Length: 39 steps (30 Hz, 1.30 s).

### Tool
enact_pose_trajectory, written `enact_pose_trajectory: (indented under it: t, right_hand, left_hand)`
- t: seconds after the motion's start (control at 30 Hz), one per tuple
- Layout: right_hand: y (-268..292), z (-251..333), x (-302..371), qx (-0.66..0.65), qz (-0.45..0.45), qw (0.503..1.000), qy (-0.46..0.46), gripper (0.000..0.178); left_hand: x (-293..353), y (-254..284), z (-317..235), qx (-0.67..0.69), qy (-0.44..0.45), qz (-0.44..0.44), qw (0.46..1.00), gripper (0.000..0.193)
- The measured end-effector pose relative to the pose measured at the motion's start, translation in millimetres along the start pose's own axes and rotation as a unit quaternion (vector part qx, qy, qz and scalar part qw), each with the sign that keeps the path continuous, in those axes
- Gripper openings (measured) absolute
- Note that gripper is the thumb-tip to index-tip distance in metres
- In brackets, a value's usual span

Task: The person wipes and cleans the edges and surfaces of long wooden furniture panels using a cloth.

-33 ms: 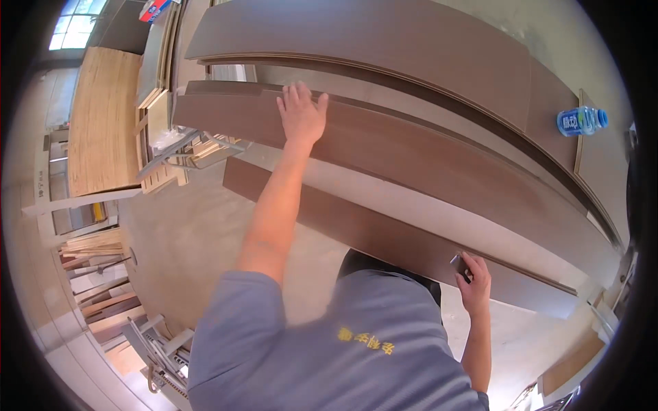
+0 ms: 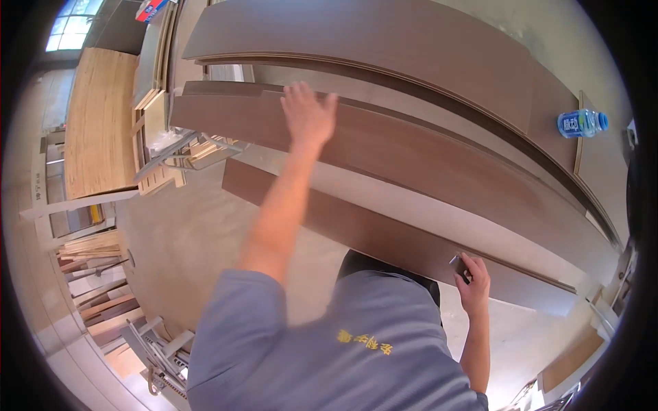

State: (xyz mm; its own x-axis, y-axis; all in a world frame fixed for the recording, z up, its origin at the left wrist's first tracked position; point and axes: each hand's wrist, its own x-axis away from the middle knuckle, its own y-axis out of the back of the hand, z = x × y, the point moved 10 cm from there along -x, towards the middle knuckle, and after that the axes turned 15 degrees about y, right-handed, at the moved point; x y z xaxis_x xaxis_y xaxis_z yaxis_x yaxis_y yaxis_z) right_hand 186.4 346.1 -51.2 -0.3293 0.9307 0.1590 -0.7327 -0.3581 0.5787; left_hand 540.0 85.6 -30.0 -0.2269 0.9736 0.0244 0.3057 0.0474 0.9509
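Observation:
My left hand (image 2: 310, 120) rests on the long brown board (image 2: 411, 147) in the middle, with its fingers spread near the board's far edge. Fingers curled, my right hand (image 2: 474, 284) grips a small dark object with a shiny metal end (image 2: 458, 265); its kind is not clear. That hand is over a narrower brown board (image 2: 370, 233), which lies closest to my body. Beyond the middle board, across a gap, are wide brown panels (image 2: 384, 41).
A blue-labelled plastic bottle (image 2: 579, 123) lies on its side at the right, on the far panels. Light wooden boards (image 2: 103, 123) stand at the left. Lower left are stacked timber strips (image 2: 92, 250) and a metal frame (image 2: 157, 356).
My left hand has slid slightly to the right along the middle board. My right hand and the boards stay in place.

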Motion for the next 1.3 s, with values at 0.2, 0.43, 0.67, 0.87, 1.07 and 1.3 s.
enact_pose_trajectory:
  t: [0.2,0.43,0.67,0.87,1.07,1.3]
  right_hand:
    - [-65.1,61.9,-50.3,-0.001,0.044,0.999,0.007,0.057]
    - [-64.2,90.4,-53.5,0.013,0.014,1.000,-0.014,0.058]
    - [-74.7,94.2,-51.3,-0.003,0.027,0.999,-0.040,0.055]
    - [-83.6,77.2,-42.4,-0.013,0.047,0.996,-0.073,0.053]
    - [-66.7,99.8,-33.6,0.015,0.007,1.000,-0.020,0.054]
    - [-71.3,101.2,-28.2,0.008,0.017,0.999,-0.028,0.057]
  left_hand:
    - [29.1,-25.0,-33.3,0.149,-0.100,0.004,0.984,0.067]
    - [-31.4,37.1,90.4,0.030,0.043,0.022,0.998,0.071]
    - [-51.9,31.9,176.7,0.029,0.082,-0.046,0.995,0.072]
    - [-28.9,-1.7,119.0,-0.015,0.025,-0.032,0.999,0.086]
    - [-85.8,26.2,270.9,0.038,0.222,-0.124,0.966,0.087]
    - [-91.7,45.2,272.8,0.007,0.195,-0.168,0.966,0.081]
